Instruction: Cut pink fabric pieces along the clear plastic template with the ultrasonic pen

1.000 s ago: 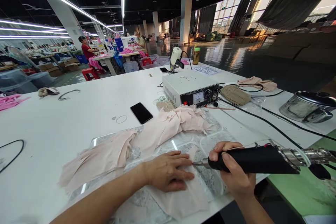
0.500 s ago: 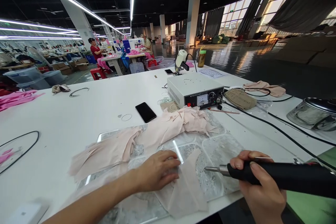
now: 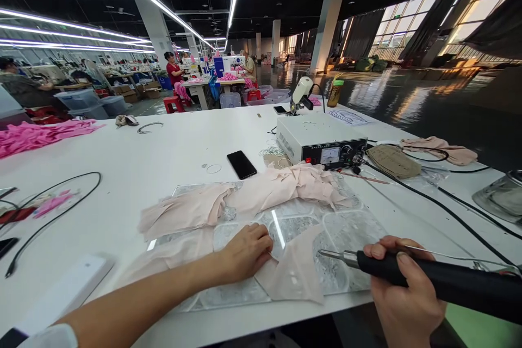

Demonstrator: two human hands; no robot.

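Note:
My right hand (image 3: pixel 402 288) is wrapped round a black hand-held tool (image 3: pixel 432 280) whose metal tip (image 3: pixel 328 254) hovers just above a clear plate (image 3: pixel 359 228). My left hand (image 3: pixel 247 253) lies on the plate with fingers curled onto the edge of a pale pink fabric piece (image 3: pixel 296 272). More pale pink fabric pieces (image 3: pixel 253 193) lie heaped along the plate's far side. The tool's black cable (image 3: pixel 428 198) runs to a white control box (image 3: pixel 322 138).
A black phone (image 3: pixel 242 164) lies beyond the plate. Wire rings (image 3: pixel 213 168) sit near it. Bright pink fabric (image 3: pixel 38 135) is piled at far left, black cables (image 3: pixel 57 206) lie at left, a metal pot (image 3: pixel 503 196) at right. People work at distant tables (image 3: pixel 173 72).
My head has turned left, shifting everything rightward. The tool tip has drawn back to the right, away from my left hand, which has curled and pulled the fabric piece leftward.

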